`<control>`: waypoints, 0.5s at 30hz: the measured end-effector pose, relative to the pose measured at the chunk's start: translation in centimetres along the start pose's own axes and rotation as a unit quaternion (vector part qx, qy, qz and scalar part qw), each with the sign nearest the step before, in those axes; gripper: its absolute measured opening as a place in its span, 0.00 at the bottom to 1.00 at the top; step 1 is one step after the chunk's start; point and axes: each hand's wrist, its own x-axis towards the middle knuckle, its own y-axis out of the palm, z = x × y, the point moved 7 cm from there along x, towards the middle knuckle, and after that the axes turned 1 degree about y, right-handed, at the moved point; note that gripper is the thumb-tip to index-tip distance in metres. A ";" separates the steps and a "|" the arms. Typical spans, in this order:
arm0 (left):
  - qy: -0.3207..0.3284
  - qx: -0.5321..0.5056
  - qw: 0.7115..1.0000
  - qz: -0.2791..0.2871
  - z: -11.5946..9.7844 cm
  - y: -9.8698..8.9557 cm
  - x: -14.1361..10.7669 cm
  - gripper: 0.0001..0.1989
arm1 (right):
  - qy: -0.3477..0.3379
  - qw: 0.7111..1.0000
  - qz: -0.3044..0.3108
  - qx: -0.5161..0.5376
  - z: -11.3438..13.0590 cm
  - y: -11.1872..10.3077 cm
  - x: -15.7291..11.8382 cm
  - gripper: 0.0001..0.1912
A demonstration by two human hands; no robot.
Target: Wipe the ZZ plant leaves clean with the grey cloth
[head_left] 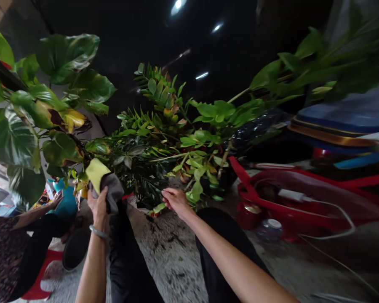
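Note:
My left hand (pixel 97 206), with a bangle at the wrist, is wrapped round a grey and yellow cloth (pixel 112 191) beside the large-leaved plant (pixel 63 149). Its broad leaves are green, and a few have turned yellow and brown. In front of the leafy potted plants (pixel 196 164), low in the middle, my right hand (pixel 176 201) is closed with thumb and fingers pressed together. A green leaf (pixel 158 208) lies right by those fingertips; whether they grip it or something thin, I cannot make out.
A person in patterned clothes (pixel 6 252) sits at the left by a red stool (pixel 47 269) and a dark round container (pixel 75 248). Right of me are a red plastic basin (pixel 271 185) with a white cable, and a clear jar (pixel 271 229). Dark debris (pixel 164 235) litters the floor.

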 end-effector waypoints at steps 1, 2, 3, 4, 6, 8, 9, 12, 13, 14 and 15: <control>-0.009 0.015 0.999 0.033 0.5 1.4 -0.9 0.29 | 0.000 1.000 -0.001 -0.001 -0.1 0.1 0.0 0.08; -0.017 0.034 0.995 0.094 1.1 3.0 -2.2 0.29 | -0.001 1.000 -0.003 -0.003 -0.1 0.2 0.1 0.08; -0.020 0.048 0.985 0.162 1.6 4.4 -3.8 0.29 | -0.002 1.000 -0.004 -0.006 -0.1 0.1 0.1 0.08; -0.018 0.055 0.972 0.227 2.1 5.5 -5.5 0.30 | -0.004 1.000 -0.004 -0.009 -0.1 0.0 0.2 0.07; -0.015 0.047 0.948 0.313 2.4 6.4 -8.1 0.31 | -0.007 1.000 -0.002 -0.018 -0.2 -0.3 0.4 0.08; -0.017 0.024 0.951 0.309 1.9 5.8 -8.4 0.32 | -0.009 1.000 0.002 -0.024 -0.1 -0.6 0.5 0.10; -0.016 0.009 0.961 0.276 1.4 5.1 -7.6 0.33 | -0.009 1.000 0.004 -0.025 -0.1 -0.7 0.4 0.11; -0.005 -0.035 0.990 0.140 -0.1 3.1 -4.6 0.33 | -0.007 1.000 0.007 -0.022 0.1 -0.7 0.3 0.09; -0.002 -0.039 0.993 0.110 -0.3 2.9 -3.9 0.32 | -0.006 1.000 0.008 -0.022 0.1 -0.7 0.2 0.09; -0.001 -0.037 0.995 0.097 -0.3 2.9 -3.5 0.32 | -0.005 1.000 0.007 -0.022 0.1 -0.6 0.2 0.08; -0.001 -0.030 0.994 0.102 -0.2 3.1 -3.5 0.32 | -0.005 1.000 0.007 -0.022 0.1 -0.5 0.3 0.08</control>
